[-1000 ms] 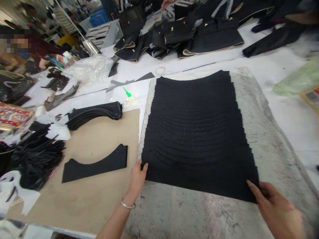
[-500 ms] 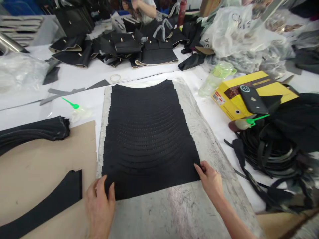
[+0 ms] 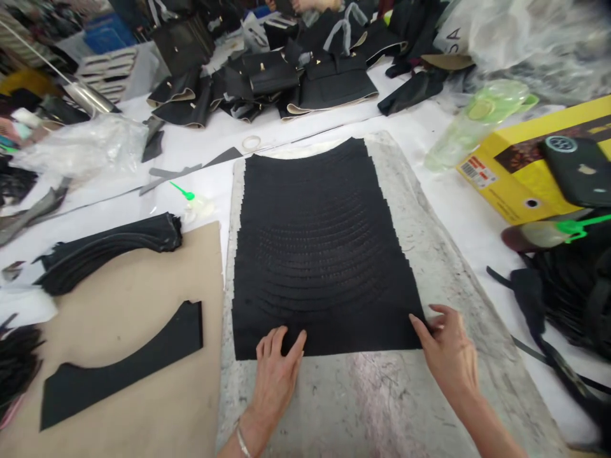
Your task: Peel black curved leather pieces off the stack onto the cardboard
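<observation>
Black curved panels (image 3: 315,254) lie fanned out and overlapping, their side edges stepped, on a stained grey board (image 3: 382,401). My left hand (image 3: 277,369) rests on the front edge left of the middle, fingers spread and lying on the black material. At the front right corner is my right hand (image 3: 449,346); its thumb touches the material, and the index finger stands apart from the thumb. To the left, a single black curved panel (image 3: 128,362) and a stack of similar black pieces (image 3: 114,248) lie on a tan board (image 3: 191,394).
A green-tipped glue bottle (image 3: 193,202) lies behind the tan board. On the right are a yellow box (image 3: 496,191) with a phone (image 3: 577,170), a clear green bottle (image 3: 477,124), a dark bottle (image 3: 534,236) and black straps (image 3: 529,299). Black bag parts (image 3: 329,86) lie at the back.
My left hand has moved right along the front edge, from the left corner toward the middle. My right hand stays at the right corner, its index finger lifted. The view has shifted left.
</observation>
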### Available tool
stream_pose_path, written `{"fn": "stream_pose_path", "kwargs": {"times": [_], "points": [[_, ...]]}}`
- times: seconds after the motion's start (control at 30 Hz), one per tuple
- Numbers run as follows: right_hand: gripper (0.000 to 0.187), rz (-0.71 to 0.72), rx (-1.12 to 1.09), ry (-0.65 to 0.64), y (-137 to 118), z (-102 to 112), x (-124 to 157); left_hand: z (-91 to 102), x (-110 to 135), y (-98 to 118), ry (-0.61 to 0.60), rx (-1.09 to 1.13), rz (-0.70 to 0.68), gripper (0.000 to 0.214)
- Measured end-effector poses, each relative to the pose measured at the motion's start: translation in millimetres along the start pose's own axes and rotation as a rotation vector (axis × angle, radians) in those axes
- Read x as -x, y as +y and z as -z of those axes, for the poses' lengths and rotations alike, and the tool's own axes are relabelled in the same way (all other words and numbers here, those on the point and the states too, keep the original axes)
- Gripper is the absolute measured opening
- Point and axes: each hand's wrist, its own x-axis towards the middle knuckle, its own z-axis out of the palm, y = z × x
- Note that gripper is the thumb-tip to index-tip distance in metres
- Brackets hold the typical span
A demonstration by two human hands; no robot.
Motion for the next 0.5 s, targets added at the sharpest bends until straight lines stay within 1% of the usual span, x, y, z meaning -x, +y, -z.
{"fn": "stream_pose_path", "kwargs": {"times": [0.07, 0.13, 0.23, 0.27, 0.4, 0.5], "points": [[0.056, 0.108, 0.083, 0.074, -5, 2, 6, 1.3, -1, 2, -0.006, -0.008, 0.012, 0.046], [0.054, 0.274, 0.166, 0.097, -11, 2, 11, 2.3, -2, 3, -0.01, -0.01, 0.022, 0.045], [0.046, 0.593, 0.16, 0.036, -18, -2, 16, 3.7, -1, 4, -0.011, 0.018, 0.041, 0.046], [0.043, 0.674, 0.143, 0.009, -19, -4, 18, 4.0, -1, 4, -0.007, 0.033, 0.04, 0.046], [0.029, 0.85, 0.102, -0.101, -26, -7, 27, 3.9, 2, 3, 0.017, 0.078, -0.009, 0.051], [0.028, 0.928, 0.132, -0.22, -30, -7, 36, 1.9, 3, 3, 0.025, 0.089, -0.029, 0.052]]}}
